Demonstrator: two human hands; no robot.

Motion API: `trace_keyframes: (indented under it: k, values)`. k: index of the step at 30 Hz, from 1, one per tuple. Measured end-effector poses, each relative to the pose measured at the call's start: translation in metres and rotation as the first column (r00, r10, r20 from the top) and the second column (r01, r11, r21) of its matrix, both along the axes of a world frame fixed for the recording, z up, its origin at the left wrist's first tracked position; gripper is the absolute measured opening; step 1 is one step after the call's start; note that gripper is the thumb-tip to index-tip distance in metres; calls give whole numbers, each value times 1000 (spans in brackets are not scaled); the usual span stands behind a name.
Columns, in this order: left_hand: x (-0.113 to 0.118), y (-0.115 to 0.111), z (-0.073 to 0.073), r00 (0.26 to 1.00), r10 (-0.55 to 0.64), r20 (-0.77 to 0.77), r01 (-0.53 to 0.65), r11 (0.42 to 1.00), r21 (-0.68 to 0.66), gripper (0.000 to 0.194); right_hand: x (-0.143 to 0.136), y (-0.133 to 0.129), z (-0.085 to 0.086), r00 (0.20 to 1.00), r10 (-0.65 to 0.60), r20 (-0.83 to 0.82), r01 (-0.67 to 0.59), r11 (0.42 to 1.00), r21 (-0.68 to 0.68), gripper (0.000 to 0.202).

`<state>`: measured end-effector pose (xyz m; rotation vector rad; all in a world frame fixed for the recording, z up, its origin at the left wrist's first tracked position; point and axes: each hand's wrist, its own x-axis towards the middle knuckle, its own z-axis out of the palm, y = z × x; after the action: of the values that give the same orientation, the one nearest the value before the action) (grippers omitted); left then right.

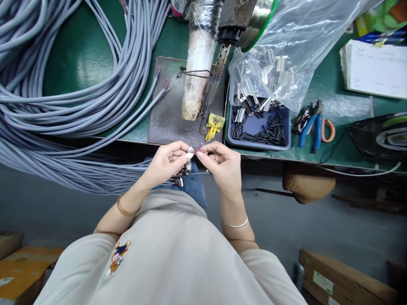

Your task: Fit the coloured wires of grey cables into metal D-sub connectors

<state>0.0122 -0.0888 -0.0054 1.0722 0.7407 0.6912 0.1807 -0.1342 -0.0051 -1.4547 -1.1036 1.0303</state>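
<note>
Both hands meet just off the table's front edge, over my lap. My left hand (pixel 170 162) is closed in a pinch on thin coloured wires (pixel 199 148), with white coverings on its thumb and a fingertip. From the other side, my right hand (pixel 222 163) pinches the same wires between thumb and forefinger. What lies inside the fingertips is partly hidden. Below the hands, several cable ends with small connectors (pixel 179 181) rest on my lap. Beyond them, two grey cables with stripped ends (pixel 165 88) reach onto a dark board (pixel 165 127).
Thick bundles of grey cable (pixel 127 97) fill the left. A soldering iron (pixel 216 80) points down beside a wrapped white post (pixel 197 80) and yellow clip (pixel 213 127). Rightward are a blue bin (pixel 257 146) of black sleeves and connectors, a plastic bag (pixel 295 46) and pliers (pixel 314 127).
</note>
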Motion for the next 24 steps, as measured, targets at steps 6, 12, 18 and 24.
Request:
trace_keyframes:
  k: [6, 12, 18, 24]
  values:
    - [-1, -2, -2, 1000, -8, -10, 8, 1000, -14, 44, -3, -2, 3, 987, 0, 160, -17, 994, 104, 12]
    - [-2, -4, -1, 996, 89, 23, -89, 995, -36, 44, -18, -2, -1, 994, -101, 38, 97, 990, 100, 13]
    - [0, -6, -3, 991, 133, 32, -134, 991, 6, 42, -16, 2, -2, 991, -86, -100, 87, 996, 1, 14]
    - [1, -7, -7, 990, 133, 41, -134, 991, 20, 38, -12, 1, 2, 997, -72, 35, 70, 995, 74, 12]
